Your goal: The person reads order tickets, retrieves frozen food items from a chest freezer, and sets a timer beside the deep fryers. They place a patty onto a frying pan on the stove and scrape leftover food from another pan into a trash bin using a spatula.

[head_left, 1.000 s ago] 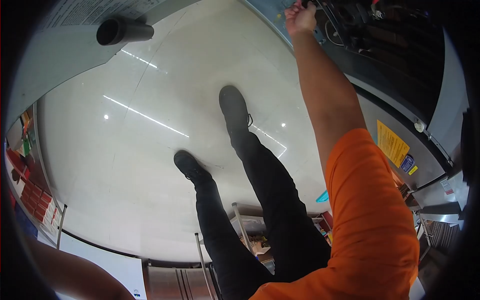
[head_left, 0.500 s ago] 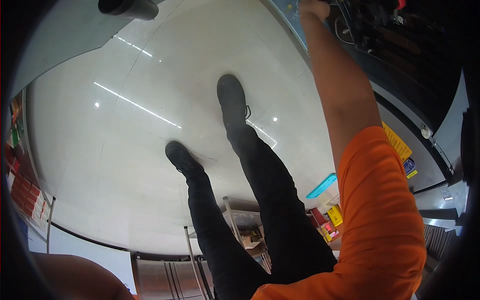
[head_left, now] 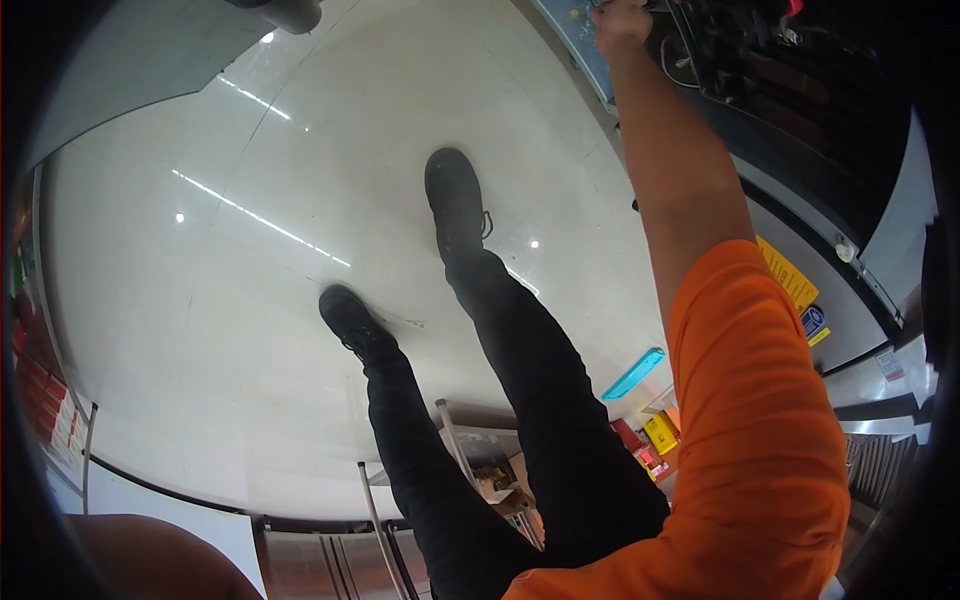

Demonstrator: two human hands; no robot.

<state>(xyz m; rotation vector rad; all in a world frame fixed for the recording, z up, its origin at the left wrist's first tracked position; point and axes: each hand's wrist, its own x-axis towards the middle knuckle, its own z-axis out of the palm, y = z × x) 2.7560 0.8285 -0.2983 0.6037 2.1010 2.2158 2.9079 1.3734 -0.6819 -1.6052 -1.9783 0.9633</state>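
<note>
My right hand (head_left: 622, 24) is at the top edge of the view, at the end of my outstretched arm. Its fingers are curled at the border between a blue-grey panel (head_left: 580, 45) and a dark open compartment (head_left: 800, 110); what they hold, if anything, cannot be made out. Dark parts and a thin pale cable (head_left: 678, 66) lie inside the compartment, close to the hand. Of my left arm (head_left: 150, 560) only a bare part shows at the lower left; my left hand is outside the view.
A grey panel (head_left: 130, 70) with a dark cylindrical part (head_left: 292, 12) stands at the upper left. Shelves with red boxes (head_left: 40, 400) are at the left. Behind my legs are a metal-framed cart (head_left: 450, 430), a turquoise object (head_left: 634, 374) and a yellow item (head_left: 661, 433).
The view has shifted, so the dark cylinder has moved up and partly out of sight, and the turquoise object shows more fully. My right hand stays by the compartment's edge.
</note>
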